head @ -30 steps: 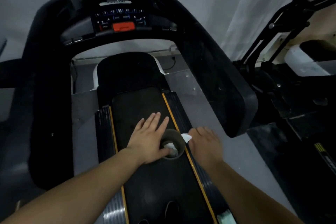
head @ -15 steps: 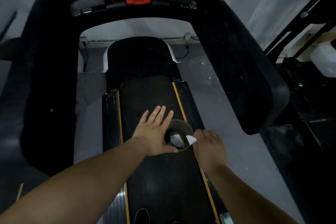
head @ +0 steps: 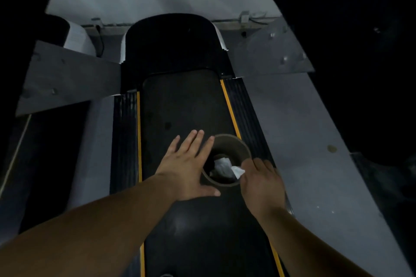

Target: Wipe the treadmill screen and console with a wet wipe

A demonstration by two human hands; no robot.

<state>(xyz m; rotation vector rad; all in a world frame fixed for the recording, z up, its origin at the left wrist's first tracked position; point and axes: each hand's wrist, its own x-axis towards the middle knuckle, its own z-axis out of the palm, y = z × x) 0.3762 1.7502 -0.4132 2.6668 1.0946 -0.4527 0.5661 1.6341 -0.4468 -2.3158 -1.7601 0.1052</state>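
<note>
1. Your left hand [head: 189, 168] lies flat and open on the treadmill belt [head: 180, 101], fingers spread, its edge against the left side of the round container [head: 227, 159]. It grips nothing; it looks to be steadying the container.
2. Your right hand [head: 261, 182] is at the container's right rim, fingers curled in and pinching a white wet wipe [head: 237, 172] by one corner. Only that corner shows past the fingers.
3. The container sits on the belt, close to the yellow stripe [head: 229, 105] on the right side. More white wipe material [head: 221, 165] is inside it, crumpled near the bottom.
4. Step in hand, as a judgement: pulling or picking out a wipe. Could instead be a drop-off of a used one; the frame alone doesn't settle it.
5. Screen and console are out of view, the camera points down at the belt and the grey floor [head: 304, 130]. So no wiping is under way at this moment.
6. Next move, if it's a pull: lift the right hand straight up to clear the rim, keep the left hand braced so the container doesn't tip or slide, check that only one sheet comes free.
7. Then stand up, look up to the console, and open the wipe out flat before you touch the screen.
8. Dim light, edges blurred; can't tell if the wipe is damp.
</note>
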